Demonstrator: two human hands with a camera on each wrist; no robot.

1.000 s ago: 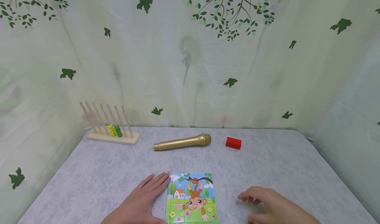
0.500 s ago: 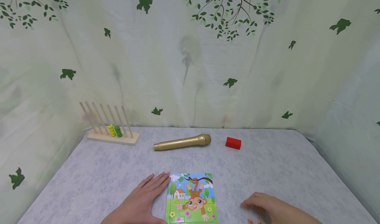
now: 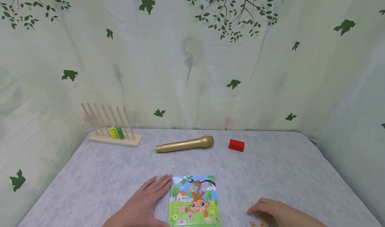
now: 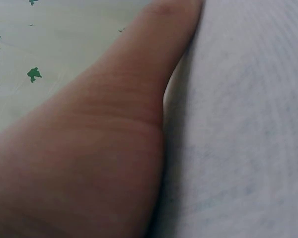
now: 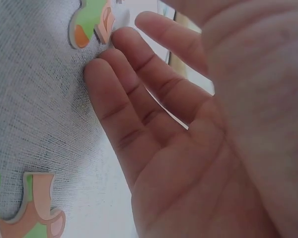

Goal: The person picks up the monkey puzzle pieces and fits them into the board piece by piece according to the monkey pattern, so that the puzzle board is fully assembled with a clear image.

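Observation:
A monkey jigsaw puzzle [image 3: 195, 200] lies flat at the table's near middle, cut off by the bottom of the head view. My left hand [image 3: 144, 203] rests flat on the table along its left side, fingertips right at its upper left corner. In the left wrist view mostly the wrist and heel of the hand [image 4: 109, 109] show. To the puzzle's right, my right hand [image 3: 270, 211] hovers low with fingers loosely bent. Its fingertips are right beside a green and orange puzzle piece [image 5: 89, 25]. Another green and peach puzzle piece [image 5: 39, 203] lies lower left in the right wrist view.
Along the back of the table stand a wooden peg rack [image 3: 114, 140] with yellow and green beads, a gold toy microphone [image 3: 184, 144] and a red block [image 3: 236, 145]. A leaf-patterned curtain [image 3: 192, 70] rises behind the table's far edge.
My right hand has drawn slightly right and nearer to me, its fingers shifting, and orange bits of puzzle pieces now show under it. The left hand and puzzle stay put.

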